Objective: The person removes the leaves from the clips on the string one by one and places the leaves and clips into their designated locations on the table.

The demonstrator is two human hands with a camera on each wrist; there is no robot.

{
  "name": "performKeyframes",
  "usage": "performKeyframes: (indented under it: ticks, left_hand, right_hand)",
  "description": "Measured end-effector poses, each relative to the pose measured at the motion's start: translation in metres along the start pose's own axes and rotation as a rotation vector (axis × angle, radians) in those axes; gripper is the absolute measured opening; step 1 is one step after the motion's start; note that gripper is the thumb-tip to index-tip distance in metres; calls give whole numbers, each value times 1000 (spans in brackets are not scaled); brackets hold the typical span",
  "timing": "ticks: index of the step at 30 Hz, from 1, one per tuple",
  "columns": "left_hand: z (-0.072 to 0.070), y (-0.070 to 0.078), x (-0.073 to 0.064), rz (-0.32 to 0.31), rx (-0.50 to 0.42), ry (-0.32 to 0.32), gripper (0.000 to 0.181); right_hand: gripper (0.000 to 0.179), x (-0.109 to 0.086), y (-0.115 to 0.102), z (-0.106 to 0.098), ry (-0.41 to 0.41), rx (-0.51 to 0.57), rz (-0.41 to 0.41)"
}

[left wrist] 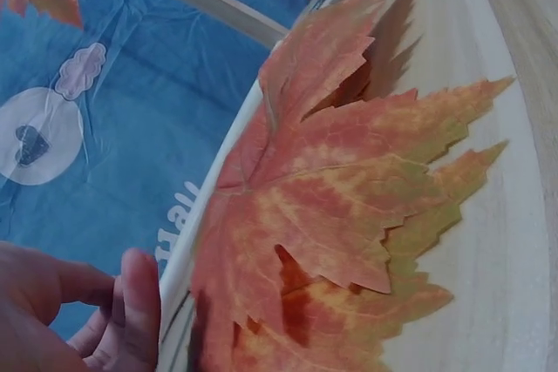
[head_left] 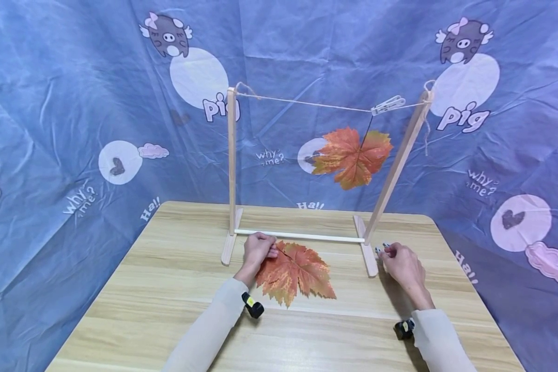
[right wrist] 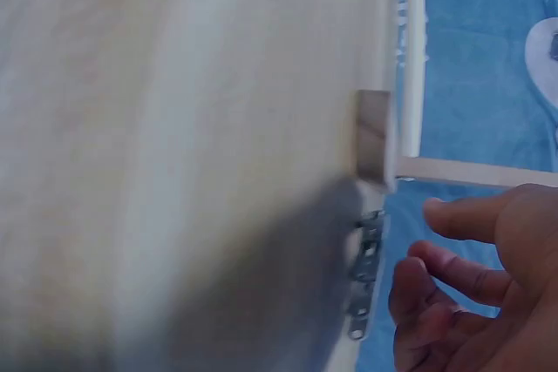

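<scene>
Gripping leaf [head_left: 299,271] at edge, LH [head_left: 259,250]; RH [head_left: 404,266] nr clips [right wrist: 366,272], outside rack [head_left: 397,168].

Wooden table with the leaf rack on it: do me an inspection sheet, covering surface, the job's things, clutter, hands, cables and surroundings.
Surface: light wood-grain table.
Job's things: lower leaf in front of the wooden frame; upper leaf hanging from the string by a white clothespin; small clip-like item beside the frame's right foot, details blurred.
Clutter: nothing seen.
Hands: left hand pinches the lower leaf's stem; right hand near the clip-like item, thumb and fingertips apart.
Cables: nothing seen.
Surroundings: blue printed cloth behind and at both sides.
</scene>
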State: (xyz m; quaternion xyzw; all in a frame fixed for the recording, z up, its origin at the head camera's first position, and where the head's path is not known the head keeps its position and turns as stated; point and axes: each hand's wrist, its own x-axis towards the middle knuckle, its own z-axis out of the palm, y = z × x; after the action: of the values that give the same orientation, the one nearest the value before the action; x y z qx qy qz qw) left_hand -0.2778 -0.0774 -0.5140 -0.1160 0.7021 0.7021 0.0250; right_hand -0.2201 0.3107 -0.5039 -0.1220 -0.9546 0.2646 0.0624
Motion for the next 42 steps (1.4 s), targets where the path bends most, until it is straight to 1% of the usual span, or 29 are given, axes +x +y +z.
performKeyframes:
  ticks: [2, 5, 9, 13, 17, 20, 24, 28, 34, 37, 42]
  left_hand:
    - [-1, 4, 0, 17, -6, 4, 10]
    - [-1, 13, 0, 56, -11, 9, 8]
    - [0, 29, 0, 114, 24, 19, 10]
    - [3, 45, -1, 156, 24, 16, 11]
    - [6, 63, -4, 184, 4, -7, 10]
    - [10, 77, -8, 205, 16, -25, 7]
    - [17, 97, -14, 265, 43, -45, 3]
    - [22, 117, -21, 326, 37, -67, 4]
    - [30, 146, -28, 385, 51, -121, 5]
    - [37, 161, -30, 428, 61, -142, 6]
    - [48, 183, -35, 483, 51, -175, 6]
  right_hand:
    - [31, 0, -5, -2, 33, 20, -19]
    - [28, 1, -14, -8, 84, 45, -54]
    - [26, 2, -27, -19, 135, 60, -105]
    - [28, 2, -44, -31, 162, 65, -149]
    - [29, 3, -65, -45, 195, 82, -217]
    - [26, 4, -83, -58, 220, 102, -277]
    - [25, 5, -107, -79, 259, 116, -347]
    - [27, 5, -130, -98, 300, 111, -409]
    - [27, 9, -161, -128, 341, 115, -461]
    - [26, 11, -174, -144, 351, 131, -492]
    - [25, 16, -192, -167, 366, 150, -527]
